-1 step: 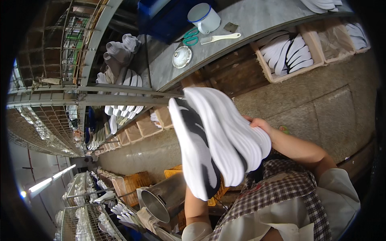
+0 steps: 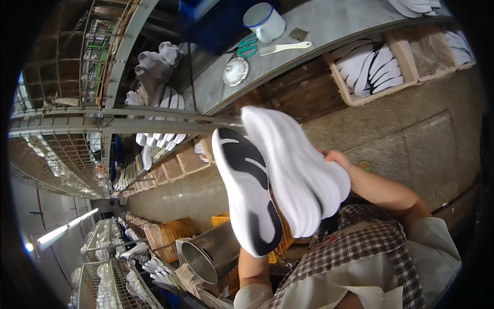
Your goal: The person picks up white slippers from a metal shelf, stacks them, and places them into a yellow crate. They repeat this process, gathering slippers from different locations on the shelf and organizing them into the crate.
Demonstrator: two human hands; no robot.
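Several white shoe soles are stacked together in mid-air, and my right hand is closed on their right edge. To the left of the stack, a single white shoe sole with black patches is tilted so that its patterned face shows. My left forearm rises to the lower end of that sole and appears to support it. The sole covers my left hand, so its fingers are hidden.
A grey worktop ahead carries an enamel mug, green-handled scissors, a white-handled brush and a lid. Below it stands a bin of soles. Wire racks line the left. A metal drum stands near my left arm.
The single sole has turned away from the stack, showing more of its black-patched face, and the gap between them has widened. The stack has shifted slightly right with my right hand.
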